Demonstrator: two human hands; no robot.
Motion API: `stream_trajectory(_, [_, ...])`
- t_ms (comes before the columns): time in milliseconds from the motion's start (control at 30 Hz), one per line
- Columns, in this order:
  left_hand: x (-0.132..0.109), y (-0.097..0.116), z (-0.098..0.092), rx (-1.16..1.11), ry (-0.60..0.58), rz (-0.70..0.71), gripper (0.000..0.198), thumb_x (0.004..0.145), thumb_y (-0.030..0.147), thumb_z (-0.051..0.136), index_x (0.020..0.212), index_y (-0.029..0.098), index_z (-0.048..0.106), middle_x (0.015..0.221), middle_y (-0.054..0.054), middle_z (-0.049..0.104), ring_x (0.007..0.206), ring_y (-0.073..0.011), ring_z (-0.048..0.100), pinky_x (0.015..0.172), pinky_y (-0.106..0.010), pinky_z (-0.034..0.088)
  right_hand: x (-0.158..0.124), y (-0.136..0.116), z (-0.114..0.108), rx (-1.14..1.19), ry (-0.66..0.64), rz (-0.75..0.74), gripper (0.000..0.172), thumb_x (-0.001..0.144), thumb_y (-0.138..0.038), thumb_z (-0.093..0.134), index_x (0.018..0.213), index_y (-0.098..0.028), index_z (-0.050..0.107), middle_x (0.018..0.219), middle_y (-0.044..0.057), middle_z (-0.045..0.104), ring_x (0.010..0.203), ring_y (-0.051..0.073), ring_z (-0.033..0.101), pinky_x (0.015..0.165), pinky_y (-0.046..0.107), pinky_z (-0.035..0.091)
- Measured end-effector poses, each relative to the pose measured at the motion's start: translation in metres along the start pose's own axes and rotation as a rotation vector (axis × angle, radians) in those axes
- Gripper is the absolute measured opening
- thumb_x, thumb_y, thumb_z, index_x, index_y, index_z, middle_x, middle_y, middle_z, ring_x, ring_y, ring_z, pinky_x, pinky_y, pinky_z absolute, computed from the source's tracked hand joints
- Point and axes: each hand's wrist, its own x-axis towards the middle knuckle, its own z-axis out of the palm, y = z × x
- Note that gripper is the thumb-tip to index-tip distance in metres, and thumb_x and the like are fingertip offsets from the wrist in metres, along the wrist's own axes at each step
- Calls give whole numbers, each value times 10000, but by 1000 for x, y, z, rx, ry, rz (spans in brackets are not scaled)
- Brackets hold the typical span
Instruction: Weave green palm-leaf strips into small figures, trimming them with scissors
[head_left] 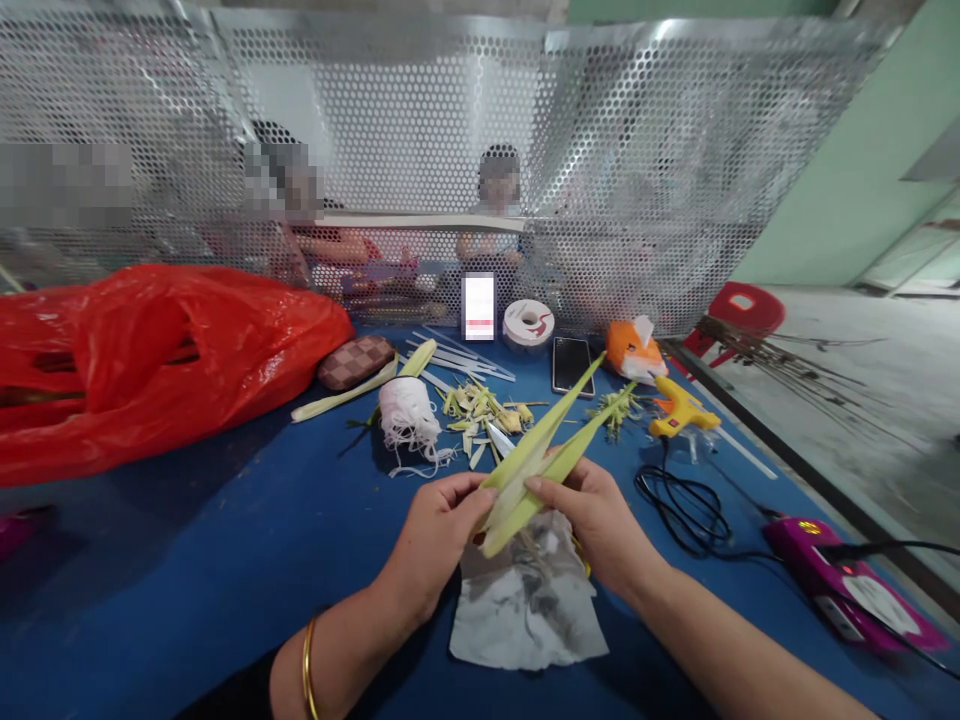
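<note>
Both of my hands hold a pale green corn husk (525,468), split lengthwise into two long pointed halves that spread apart toward the far side. My left hand (442,520) pinches its near left edge between thumb and fingers. On the right part, the thumb of my right hand (592,510) presses down, with its fingers underneath. Below the husk lies a crumpled greyish-white sheet (529,620). Just beyond it are a pile of torn husk scraps (480,408) and a blade-like pointed metal piece (501,440), partly covered by the husk.
A red plastic bag (165,360) fills the left side. White string (409,415), a ribbon roll (529,323), a phone (573,366), and tissues (634,350) stand farther back. At right are a yellow glue gun (681,408), its black cord, and a purple power strip (855,585). Perforated metal mesh (420,120) borders the table; people sit beyond.
</note>
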Motion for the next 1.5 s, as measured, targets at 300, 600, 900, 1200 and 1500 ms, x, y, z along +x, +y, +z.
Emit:
stream_trajectory(300, [3,-5,1,94,-96,2,484,605,405,792,967,151,596,770,8,588,603,-106,512,555,-243,424,-1,-2,1,7,58,30,220,625,-257,752,778,-158,629,695,9,653,605,153,594,584,281,483])
stream_trajectory(600, [3,-5,0,303,-28,135,235,632,300,746,752,167,594,678,14,604,620,-128,517,580,-248,395,-5,-3,4,-125,-69,10,207,636,-262,743,767,-176,608,689,-7,656,627,155,595,608,281,474])
stream_trajectory(900, [2,-3,0,-22,-81,-45,262,702,388,707,776,143,650,665,5,611,575,-101,495,574,-237,373,-4,-6,1,48,-60,64,259,615,-295,805,767,-174,633,702,4,679,624,157,617,635,296,507])
stream_trajectory(1200, [3,-2,1,-36,-97,4,336,651,355,781,873,138,653,797,-31,656,698,-134,568,638,-253,426,-9,-3,5,-207,-350,126,257,680,-315,750,888,-168,716,737,19,703,671,184,644,678,336,515])
stream_trajectory(1500, [3,-2,-1,-175,-86,-67,233,681,293,753,772,142,600,712,-3,638,640,-106,560,654,-250,451,-8,-3,2,-192,-287,51,266,670,-335,768,887,-185,731,732,6,691,642,149,599,587,271,468])
